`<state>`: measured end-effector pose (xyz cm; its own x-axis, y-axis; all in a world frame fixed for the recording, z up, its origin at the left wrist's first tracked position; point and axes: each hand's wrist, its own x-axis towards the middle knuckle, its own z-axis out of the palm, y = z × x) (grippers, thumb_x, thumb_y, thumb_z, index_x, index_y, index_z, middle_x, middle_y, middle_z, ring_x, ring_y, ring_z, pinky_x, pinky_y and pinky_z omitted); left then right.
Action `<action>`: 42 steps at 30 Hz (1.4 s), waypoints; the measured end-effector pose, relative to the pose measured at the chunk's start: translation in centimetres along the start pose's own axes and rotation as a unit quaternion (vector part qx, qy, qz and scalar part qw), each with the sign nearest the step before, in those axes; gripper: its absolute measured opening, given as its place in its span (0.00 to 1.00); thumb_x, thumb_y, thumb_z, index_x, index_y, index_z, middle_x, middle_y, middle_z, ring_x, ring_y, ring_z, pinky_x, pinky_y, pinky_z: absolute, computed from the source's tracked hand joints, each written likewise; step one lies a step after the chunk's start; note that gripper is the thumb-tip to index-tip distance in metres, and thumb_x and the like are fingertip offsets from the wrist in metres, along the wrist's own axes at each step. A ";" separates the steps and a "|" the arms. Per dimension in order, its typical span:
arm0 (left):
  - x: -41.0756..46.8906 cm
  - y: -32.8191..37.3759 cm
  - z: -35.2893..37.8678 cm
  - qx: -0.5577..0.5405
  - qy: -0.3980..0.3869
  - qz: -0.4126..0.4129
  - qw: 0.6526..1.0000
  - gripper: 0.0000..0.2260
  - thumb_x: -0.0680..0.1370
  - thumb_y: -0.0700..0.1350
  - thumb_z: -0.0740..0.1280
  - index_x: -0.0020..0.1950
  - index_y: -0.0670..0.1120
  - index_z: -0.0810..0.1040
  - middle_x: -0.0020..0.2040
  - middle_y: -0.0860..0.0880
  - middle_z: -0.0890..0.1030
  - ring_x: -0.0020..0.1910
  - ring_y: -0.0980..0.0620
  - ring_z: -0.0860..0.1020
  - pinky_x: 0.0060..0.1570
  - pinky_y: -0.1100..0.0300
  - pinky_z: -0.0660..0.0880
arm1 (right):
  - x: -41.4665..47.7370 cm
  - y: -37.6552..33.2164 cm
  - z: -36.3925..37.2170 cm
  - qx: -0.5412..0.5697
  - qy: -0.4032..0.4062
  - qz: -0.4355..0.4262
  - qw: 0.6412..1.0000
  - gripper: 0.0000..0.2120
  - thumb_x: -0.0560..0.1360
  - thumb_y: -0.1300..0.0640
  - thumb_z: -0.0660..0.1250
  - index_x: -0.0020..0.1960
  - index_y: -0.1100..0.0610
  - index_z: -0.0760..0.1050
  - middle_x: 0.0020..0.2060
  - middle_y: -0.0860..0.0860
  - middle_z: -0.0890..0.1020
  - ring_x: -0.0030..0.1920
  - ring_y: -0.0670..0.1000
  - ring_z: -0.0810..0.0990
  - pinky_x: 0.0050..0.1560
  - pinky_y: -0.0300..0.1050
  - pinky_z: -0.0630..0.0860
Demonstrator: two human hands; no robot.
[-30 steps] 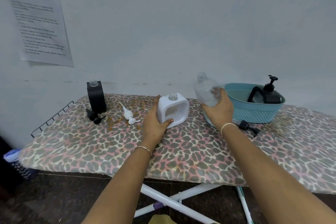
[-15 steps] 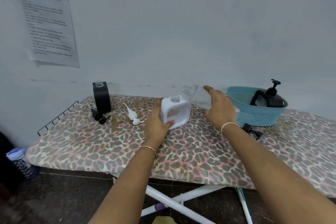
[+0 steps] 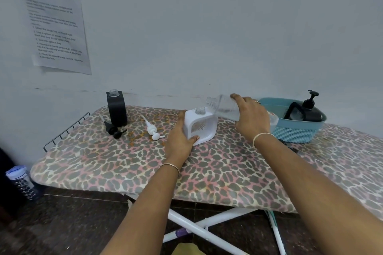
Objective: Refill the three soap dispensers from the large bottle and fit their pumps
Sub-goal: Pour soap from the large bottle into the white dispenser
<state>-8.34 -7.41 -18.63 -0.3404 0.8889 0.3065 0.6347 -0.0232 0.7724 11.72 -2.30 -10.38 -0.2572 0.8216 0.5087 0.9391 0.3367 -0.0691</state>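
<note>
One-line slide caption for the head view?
Left hand grips the white dispenser; right hand holds the clear bottle tilted toward its open neck.

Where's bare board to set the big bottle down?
Bare board: the wide front strip between the white dispenser and the near edge, and the right end past the blue basket. Crowded: back left, around the black dispenser, black pump and white pump.

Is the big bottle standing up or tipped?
Tipped: the right hand holds the clear bottle sideways, mouth toward the white dispenser.
</note>
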 end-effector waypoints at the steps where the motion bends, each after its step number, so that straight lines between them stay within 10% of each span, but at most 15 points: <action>1: -0.1 0.1 0.0 0.007 0.004 -0.005 1.000 0.44 0.72 0.47 0.74 0.78 0.58 0.48 0.69 0.49 0.73 0.65 0.45 0.73 0.60 0.47 0.73 | 0.0 0.0 -0.1 -0.002 0.000 -0.002 1.000 0.37 0.66 0.68 0.69 0.72 0.49 0.63 0.57 0.54 0.77 0.53 0.58 0.78 0.50 0.49 0.75; 14: -0.7 1.5 0.5 0.082 0.036 -0.021 0.996 0.39 0.69 0.54 0.74 0.72 0.63 0.52 0.55 0.48 0.79 0.54 0.43 0.79 0.46 0.45 0.78 | -0.2 0.2 -0.5 -0.002 -0.004 -0.001 1.000 0.36 0.67 0.68 0.68 0.72 0.49 0.63 0.54 0.54 0.78 0.52 0.58 0.77 0.46 0.48 0.73; 42: -1.3 2.3 0.7 0.100 0.049 -0.024 0.994 0.41 0.71 0.53 0.74 0.75 0.57 0.52 0.61 0.46 0.77 0.60 0.44 0.76 0.50 0.50 0.74 | 0.3 -0.9 -3.3 -0.057 -0.090 -0.019 0.994 0.30 0.68 0.65 0.66 0.68 0.52 0.67 0.43 0.53 0.77 0.44 0.56 0.77 0.38 0.46 0.71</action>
<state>-5.99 -8.30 -17.60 -0.4339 0.8374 0.3325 0.7373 0.1179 0.6652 11.57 -3.85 -7.33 -0.3192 0.8819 0.3470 0.9452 0.3229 0.0490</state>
